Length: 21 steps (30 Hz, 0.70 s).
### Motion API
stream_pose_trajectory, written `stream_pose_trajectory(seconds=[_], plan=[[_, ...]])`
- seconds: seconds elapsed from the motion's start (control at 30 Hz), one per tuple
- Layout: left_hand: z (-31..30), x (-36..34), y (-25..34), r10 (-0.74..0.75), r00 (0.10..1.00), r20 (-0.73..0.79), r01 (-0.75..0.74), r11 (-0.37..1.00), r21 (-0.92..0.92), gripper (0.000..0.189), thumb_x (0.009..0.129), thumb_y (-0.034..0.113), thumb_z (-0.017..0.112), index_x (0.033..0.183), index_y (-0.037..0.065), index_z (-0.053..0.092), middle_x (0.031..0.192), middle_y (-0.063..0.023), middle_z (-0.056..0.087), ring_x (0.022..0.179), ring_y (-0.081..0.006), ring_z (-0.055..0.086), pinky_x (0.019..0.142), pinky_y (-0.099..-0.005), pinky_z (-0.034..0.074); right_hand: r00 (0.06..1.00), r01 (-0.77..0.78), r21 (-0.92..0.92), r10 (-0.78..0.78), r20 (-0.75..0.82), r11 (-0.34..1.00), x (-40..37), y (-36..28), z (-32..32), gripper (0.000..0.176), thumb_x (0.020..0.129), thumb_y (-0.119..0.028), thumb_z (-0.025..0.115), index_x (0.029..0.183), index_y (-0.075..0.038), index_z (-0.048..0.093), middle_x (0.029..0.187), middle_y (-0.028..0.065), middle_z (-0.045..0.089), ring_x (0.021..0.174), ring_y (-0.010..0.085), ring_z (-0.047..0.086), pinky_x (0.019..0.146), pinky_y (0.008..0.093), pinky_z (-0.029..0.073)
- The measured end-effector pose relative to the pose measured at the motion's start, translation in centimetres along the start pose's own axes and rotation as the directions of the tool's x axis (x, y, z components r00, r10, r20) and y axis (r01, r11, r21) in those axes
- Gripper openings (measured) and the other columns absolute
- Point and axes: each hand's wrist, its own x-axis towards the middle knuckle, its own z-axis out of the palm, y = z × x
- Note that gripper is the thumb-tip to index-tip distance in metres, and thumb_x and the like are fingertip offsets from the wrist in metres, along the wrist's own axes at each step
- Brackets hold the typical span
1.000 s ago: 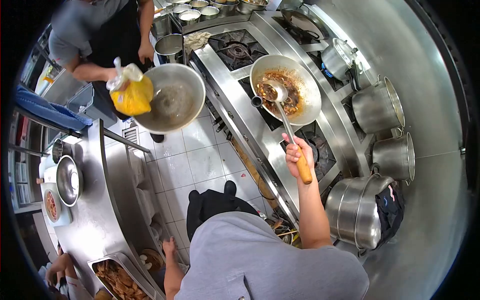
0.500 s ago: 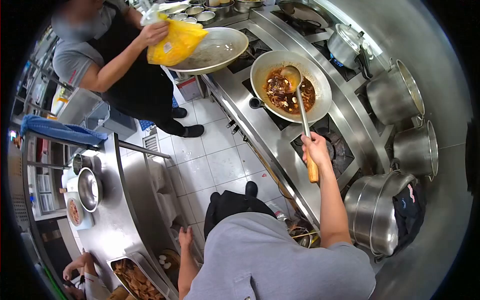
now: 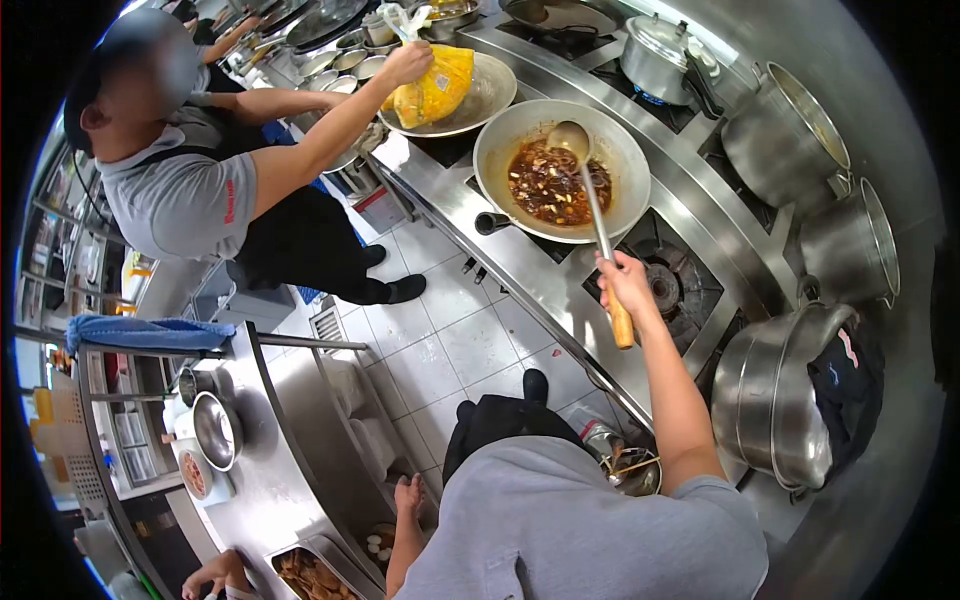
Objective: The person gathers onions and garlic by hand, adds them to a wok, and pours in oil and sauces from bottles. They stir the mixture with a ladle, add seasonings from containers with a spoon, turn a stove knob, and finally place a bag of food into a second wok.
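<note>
Left hand (image 3: 408,497): is hanging low beside the steel counter (image 3: 280,470), fingers loosely spread, gripping nothing.
Right hand (image 3: 625,285): is clenching the wooden end of the ladle (image 3: 590,200) above the front edge of the stove (image 3: 520,265).
Ladle bowl: is resting at the far side of the wok (image 3: 622,170), over brown saucy food (image 3: 548,185).
Wok: is sitting on the stove, its handle pointing toward the aisle.
Co-worker's hand (image 3: 408,62): is gripping a yellow bag (image 3: 435,88) over a second wok (image 3: 492,88) just beyond.

right arm stretched forward, right hand (image 3: 625,285) fisted | left arm down, left hand (image 3: 408,497) low, fingers uncurled
</note>
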Motion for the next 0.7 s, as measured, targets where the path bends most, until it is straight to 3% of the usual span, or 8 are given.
stream_pose_trajectory(seconds=[0.17,0.27,0.37,0.47,0.6,0.63,0.7], plan=[[1.7,0.4,5.6,0.178,0.980,-0.090,-0.149,0.954,0.261,0.066,0.095,0.025,0.067,0.146,-0.005,0.038,0.082,-0.0097,0.065,0.062,-0.0164,0.060,0.052,-0.0320,0.049,0.993,-0.007,-0.042,0.012,0.119,0.999,-3.2,-0.6,1.4,0.019,0.095,-0.023,0.061,0.107,-0.008,0.062,0.063,0.0011,0.055,0.042,0.0124,0.054,0.039,0.0290,0.044],[1.6,2.0,6.4,0.278,0.957,-0.089,-0.233,0.912,0.339,0.067,0.095,0.027,0.065,0.146,-0.004,0.033,0.087,-0.0114,0.066,0.062,-0.0173,0.062,0.048,-0.0312,0.047,0.992,0.015,-0.243,0.016,0.129,0.970,-5.3,0.3,0.5,0.019,0.095,-0.022,0.061,0.107,-0.007,0.061,0.062,0.0007,0.056,0.041,0.0128,0.055,0.039,0.0297,0.044],[1.6,3.0,5.7,0.308,0.948,-0.086,-0.268,0.913,0.309,0.061,0.096,0.026,0.065,0.142,-0.003,0.038,0.083,-0.0087,0.064,0.060,-0.0167,0.059,0.047,-0.0319,0.046,0.998,0.050,-0.458,-0.023,0.064,0.888,-9.0,-1.6,-0.9,0.020,0.091,-0.019,0.062,0.104,-0.003,0.063,0.064,0.0093,0.063,0.043,0.0177,0.060,0.045,0.0343,0.048],[1.9,0.9,5.5,0.231,0.971,-0.061,-0.215,0.956,0.197,0.076,0.090,0.038,0.070,0.143,-0.008,0.040,0.085,-0.0136,0.068,0.065,-0.0190,0.064,0.055,-0.0322,0.052,0.996,0.062,-0.612,-0.084,-0.008,0.788,-11.6,-3.2,-2.0,0.020,0.088,-0.017,0.063,0.101,-0.002,0.064,0.070,0.0175,0.066,0.053,0.0276,0.066,0.055,0.0413,0.052],[-0.2,4.4,1.0,0.149,0.988,0.047,-0.156,0.943,0.294,0.077,0.090,0.038,0.070,0.145,-0.006,0.038,0.078,-0.0126,0.067,0.063,-0.0230,0.066,0.055,-0.0342,0.053,0.940,0.185,-0.747,-0.338,-0.055,0.638,-9.4,-1.4,-3.5,0.019,0.087,-0.017,0.062,0.098,-0.001,0.064,0.077,0.0241,0.068,0.076,0.0430,0.068,0.073,0.0519,0.052],[-0.2,4.5,0.5,0.133,0.990,0.045,-0.140,0.934,0.328,0.077,0.090,0.039,0.070,0.145,-0.005,0.038,0.076,-0.0116,0.066,0.062,-0.0236,0.066,0.055,-0.0343,0.053,0.947,0.139,-0.754,-0.309,-0.088,0.641,-8.7,-1.6,-3.6,0.021,0.088,-0.018,0.062,0.100,-0.001,0.063,0.083,0.0257,0.068,0.087,0.0483,0.064,0.080,0.0553,0.050],[-0.5,4.0,-0.3,0.140,0.989,0.047,-0.147,0.944,0.296,0.076,0.091,0.039,0.070,0.145,-0.002,0.038,0.077,-0.0127,0.066,0.064,-0.0261,0.067,0.056,-0.0350,0.055,0.922,0.141,-0.765,-0.365,-0.130,0.628,-7.1,-1.5,-3.5,0.022,0.088,-0.018,0.062,0.103,-0.002,0.062,0.084,0.0259,0.068,0.086,0.0482,0.064,0.080,0.0549,0.050]])
